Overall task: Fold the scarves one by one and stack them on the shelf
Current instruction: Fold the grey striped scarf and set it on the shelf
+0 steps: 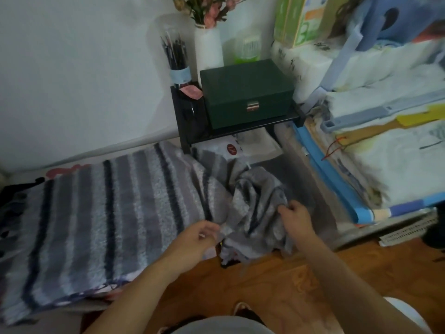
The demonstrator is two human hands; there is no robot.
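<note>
The fold seems barely begun — the left hand (201, 233) and right hand (292, 214) each pinch the bunched end, at five o'clock, of the striped scarf (115, 213) spread toward nine — next, probably draw that end flat.

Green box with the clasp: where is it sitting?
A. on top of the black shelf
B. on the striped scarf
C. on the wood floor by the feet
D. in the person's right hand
A: the green box rests on the top board of the black shelf, beside the white vase, behind the striped scarf and apart from both hands.
</note>
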